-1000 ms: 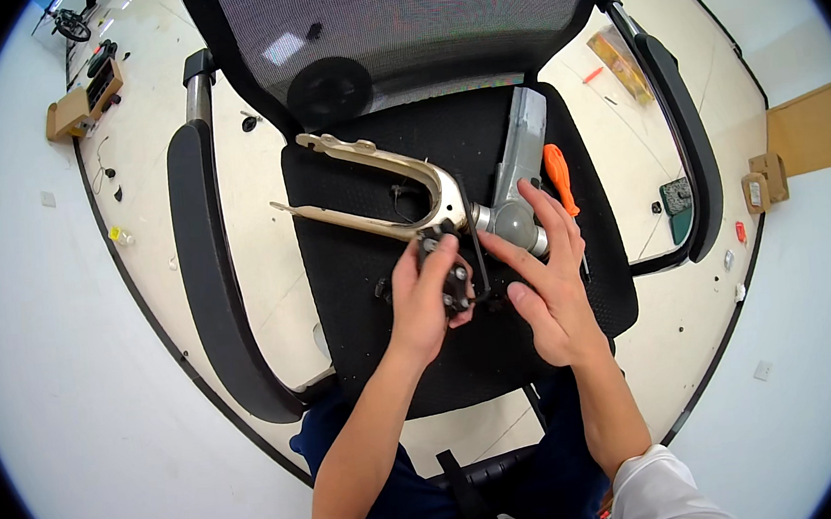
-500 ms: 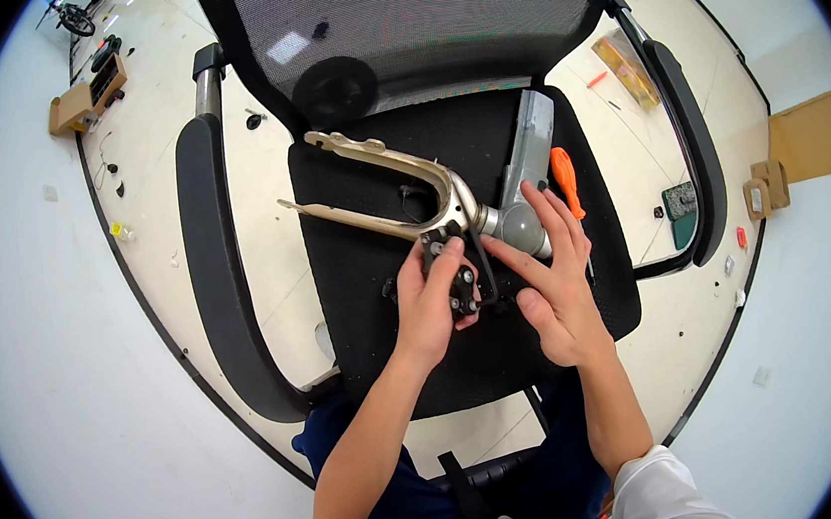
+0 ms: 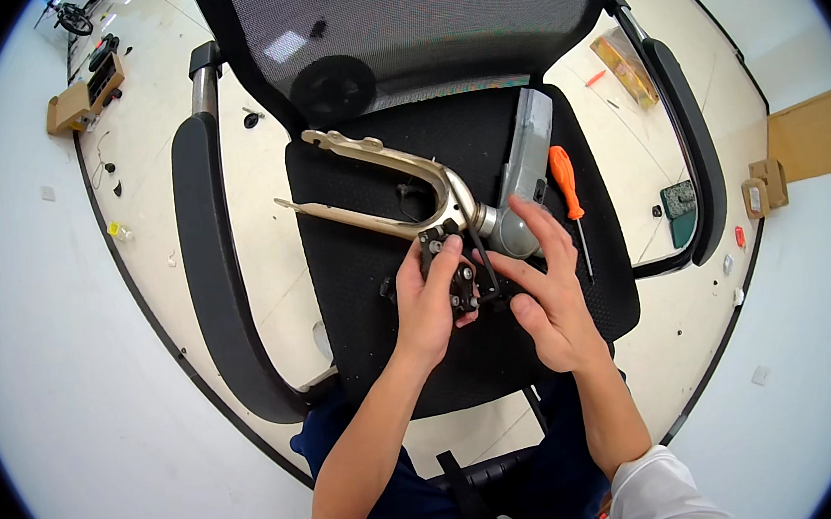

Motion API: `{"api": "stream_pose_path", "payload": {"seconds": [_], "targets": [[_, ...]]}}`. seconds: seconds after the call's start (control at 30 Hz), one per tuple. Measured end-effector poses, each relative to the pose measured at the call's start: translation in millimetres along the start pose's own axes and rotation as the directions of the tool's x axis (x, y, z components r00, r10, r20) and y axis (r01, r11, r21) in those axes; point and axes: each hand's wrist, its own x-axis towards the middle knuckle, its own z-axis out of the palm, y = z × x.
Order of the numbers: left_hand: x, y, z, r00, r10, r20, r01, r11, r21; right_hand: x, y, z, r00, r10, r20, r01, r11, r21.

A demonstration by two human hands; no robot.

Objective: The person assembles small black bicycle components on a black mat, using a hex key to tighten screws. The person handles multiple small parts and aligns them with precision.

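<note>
My left hand [image 3: 425, 309] is closed around a black bicycle brake caliper [image 3: 462, 289] with several bolts, its thumb pressed on top. A black L-shaped hex key [image 3: 484, 265] stands along the caliper's right side, its short end at a lower bolt. My right hand [image 3: 555, 301] is open, fingers spread, the index fingertip against or very near the key's long arm. Just beyond, a champagne-coloured bicycle fork [image 3: 365, 150] lies on the black chair seat [image 3: 376, 363], its prongs pointing left. Its steerer end meets a grey tubular piece [image 3: 528, 149] with a rounded joint.
An orange-handled screwdriver [image 3: 566, 180] lies right of the grey piece. Armrests [image 3: 208, 269] flank the seat, and a mesh backrest [image 3: 433, 28] rises behind. On the floor are an open cardboard box [image 3: 73, 107], a yellow package [image 3: 625, 69], a green box [image 3: 681, 214] and small loose parts.
My right hand has shifted slightly left and down, its fingers more bent. The hex key's long arm has tilted a little. The screwdriver's shaft is now uncovered. My left hand keeps its hold.
</note>
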Motion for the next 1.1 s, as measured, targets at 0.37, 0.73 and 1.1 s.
{"api": "stream_pose_path", "payload": {"seconds": [0.37, 0.73, 1.1], "targets": [[0.1, -6.5, -0.4, 1.0, -0.003, 0.021, 0.001, 0.995, 0.103, -1.3, 1.6, 2.5, 0.996, 0.088, -0.019, -0.082, 0.975, 0.208], [3.5, 2.8, -7.2, 0.993, -0.077, 0.089, 0.091, 0.982, -0.166, -8.4, 9.5, -0.2, 0.988, 0.136, -0.071, -0.137, 0.99, -0.011], [7.0, 0.6, -7.3, 1.0, -0.015, 0.005, 0.016, 0.97, -0.244, -33.7, -80.7, 0.8, 0.947, -0.189, 0.261, -0.008, 0.795, 0.606]]}}
